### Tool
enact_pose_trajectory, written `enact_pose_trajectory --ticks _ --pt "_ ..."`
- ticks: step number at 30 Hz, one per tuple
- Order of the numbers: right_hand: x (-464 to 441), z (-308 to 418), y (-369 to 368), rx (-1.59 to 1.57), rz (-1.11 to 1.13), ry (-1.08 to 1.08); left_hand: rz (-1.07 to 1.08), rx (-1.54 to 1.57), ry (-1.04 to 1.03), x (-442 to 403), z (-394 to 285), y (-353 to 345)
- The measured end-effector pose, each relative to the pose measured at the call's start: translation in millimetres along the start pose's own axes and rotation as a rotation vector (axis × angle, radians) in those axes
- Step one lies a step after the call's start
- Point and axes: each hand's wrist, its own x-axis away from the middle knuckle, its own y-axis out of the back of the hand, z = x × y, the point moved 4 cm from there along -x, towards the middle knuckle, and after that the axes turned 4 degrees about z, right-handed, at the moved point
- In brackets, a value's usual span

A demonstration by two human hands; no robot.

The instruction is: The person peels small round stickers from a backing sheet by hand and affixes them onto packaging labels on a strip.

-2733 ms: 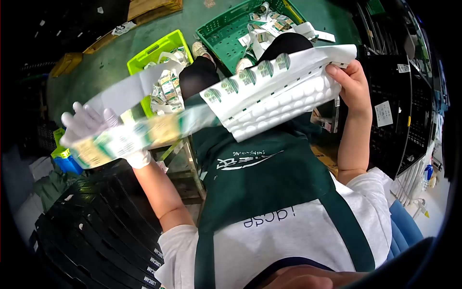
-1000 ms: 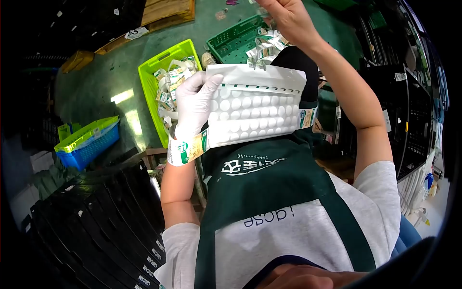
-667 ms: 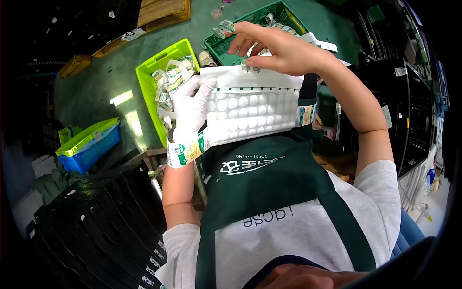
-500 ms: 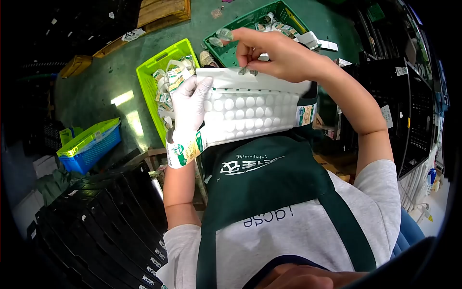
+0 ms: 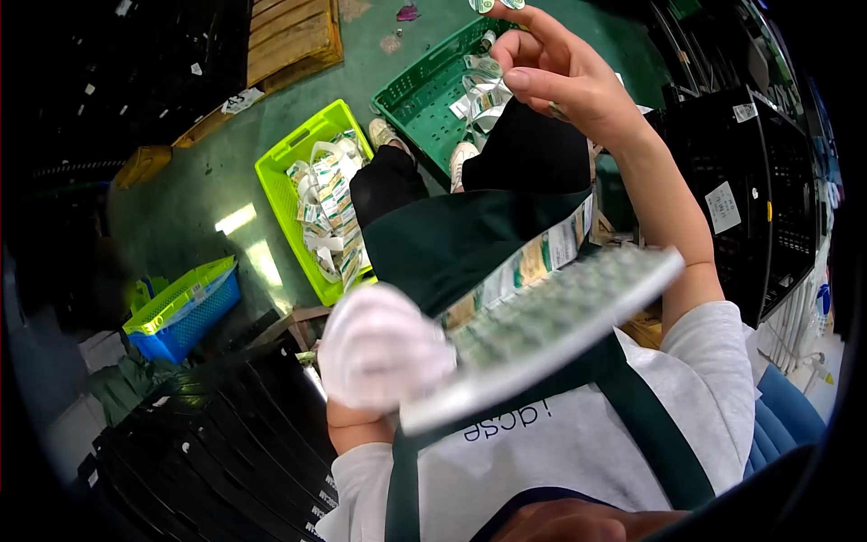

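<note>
My left hand, in a white glove and smeared by motion, grips one end of a pale sheet with rows of round spots. The sheet tilts across my lap, its greenish face blurred. Along its far side runs a printed label strip. My bare right hand is raised above the dark green crate, apart from the sheet. Small round green-and-white stickers cling at its index fingertip. The other fingers are curled near the thumb, with a clear sticker beside them.
A lime-green basket of label strips stands beside my feet, left of the dark green crate, which also holds strips. Farther left is a blue and green basket pair. Black crates stand at lower left and a black crate at right. A wooden pallet lies behind.
My left hand has swung the sheet down towards my body and turned it, so a greenish face shows. My right hand has left the sheet's edge and moved up and right, stickers still on it.
</note>
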Motion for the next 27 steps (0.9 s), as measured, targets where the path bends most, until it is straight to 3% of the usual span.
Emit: enact_pose_trajectory --ticks 2,5,11,14,15,16,17,20,22,23,24,26,27 --pt "1.3 -3.9 5.3 0.004 -0.002 0.012 -0.010 0.077 -0.312 -4.6 -19.1 8.1" --pt "1.8 -17.1 11.6 0.088 0.005 0.015 -0.154 0.228 -0.522 1.6 -28.3 7.0" --pt "6.3 -26.9 0.2 0.065 0.054 0.013 -0.163 0.508 -0.530 -2.2 -21.8 7.2" --pt "7.7 -21.4 -15.8 0.067 0.005 -0.080 -0.438 0.491 -0.169 0.8 19.2 -0.5" --pt "4.9 -31.3 -14.2 0.067 0.098 -0.022 -0.497 0.465 0.054 -9.0 38.7 -7.8" --pt "8.1 -30.8 -14.8 0.366 0.119 0.071 -0.537 0.452 0.287 -17.2 58.2 -16.0" --pt "8.3 -32.9 -20.3 0.350 0.109 0.067 -0.563 0.459 0.505 -24.1 76.8 -25.0" --pt "8.7 -44.3 -29.8 0.422 0.133 0.090 -0.265 0.191 0.576 -23.0 106.2 -48.3" --pt "11.0 -46.1 -32.5 0.603 0.153 0.081 -0.310 0.419 0.622 -14.1 120.3 -54.7" --pt "11.6 -50.6 -30.7 0.689 0.151 0.131 -0.334 0.376 0.583 -17.7 116.5 -49.9" --pt "13.2 -49.6 -29.9 0.767 0.193 0.047 -0.442 0.479 0.587 -18.1 117.2 -46.2" --pt "13.9 -54.1 -25.3 0.853 0.243 0.021 -0.571 0.612 0.687 -13.3 121.9 -36.8" --pt "13.6 -52.5 -25.8 0.878 0.212 0.048 -0.536 0.533 0.706 -15.4 120.4 -36.7"
